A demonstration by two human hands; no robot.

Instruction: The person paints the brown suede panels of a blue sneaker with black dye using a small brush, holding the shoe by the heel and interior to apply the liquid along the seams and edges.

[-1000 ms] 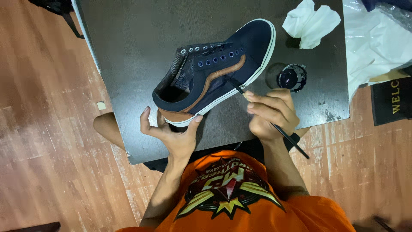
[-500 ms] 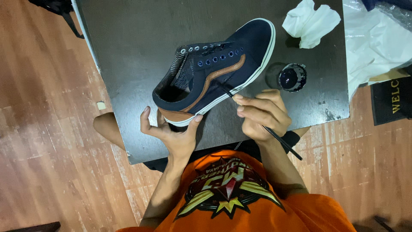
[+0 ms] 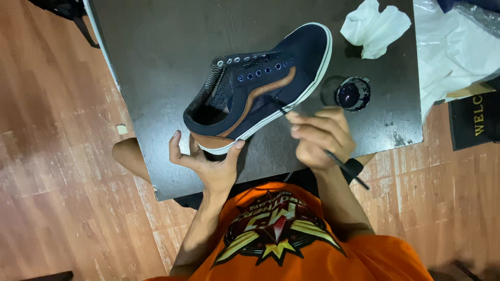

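On a dark table [image 3: 156, 78], one navy shoe [image 3: 260, 86] with a tan stripe and white sole is lying on its side, toe pointing to 2 o'clock and heel to 7 o'clock. At the heel, the left hand [image 3: 208, 161] is cupping the shoe from below, with fingers spread and a thumb tip pressing against the white sole edge. At 4 o'clock from the shoe's middle, the right hand [image 3: 317, 138] is pinching one thin dark brush [image 3: 344, 166], with fingers closed around its handle. The brush tip is touching the shoe's side near the sole, and the handle is sticking out past the wrist toward 4 o'clock. One small open jar [image 3: 353, 93] of dark liquid is sitting just beside the shoe, at 3 o'clock from it. One crumpled white tissue [image 3: 375, 28] is lying near the toe, at 1 o'clock. White plastic sheeting [image 3: 448, 47] is covering the table's right edge. One orange shirt [image 3: 291, 244] with a printed emblem is filling the bottom of the view, above a wooden floor [image 3: 57, 171].
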